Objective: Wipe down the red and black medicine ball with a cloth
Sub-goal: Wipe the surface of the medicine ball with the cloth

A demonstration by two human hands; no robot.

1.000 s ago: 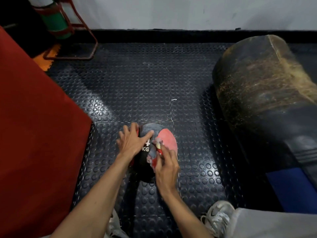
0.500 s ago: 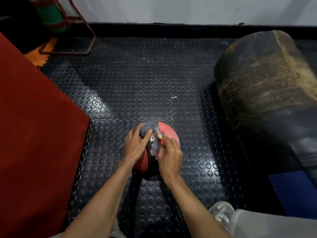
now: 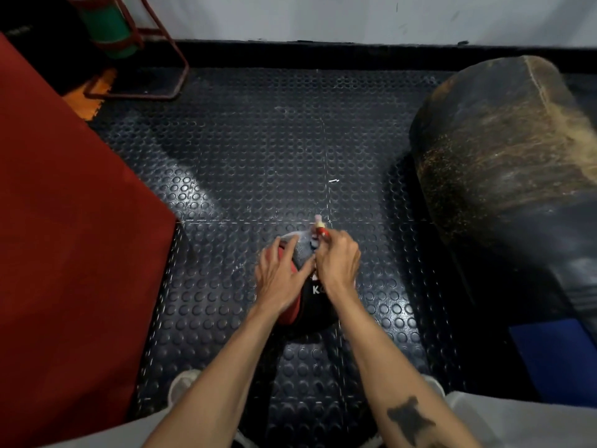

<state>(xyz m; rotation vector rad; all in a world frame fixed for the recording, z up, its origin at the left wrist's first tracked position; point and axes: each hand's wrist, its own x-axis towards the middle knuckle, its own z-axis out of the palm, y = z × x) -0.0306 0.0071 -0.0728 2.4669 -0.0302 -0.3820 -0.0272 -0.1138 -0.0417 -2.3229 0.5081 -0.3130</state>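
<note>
The medicine ball [image 3: 310, 305] is seated on the studded floor mat [image 3: 258, 156], near centre. It is steadied by the left hand [image 3: 279, 279], fingers spread flat, preventing roll. The cloth [image 3: 318, 229] is clamped in the right hand [image 3: 337, 263], fingers curled, at the far side.

Studded black floor [image 3: 258, 150] under medicine ball [image 3: 311, 310], red mat [image 3: 64, 221], punching bag [image 3: 504, 176]
</note>
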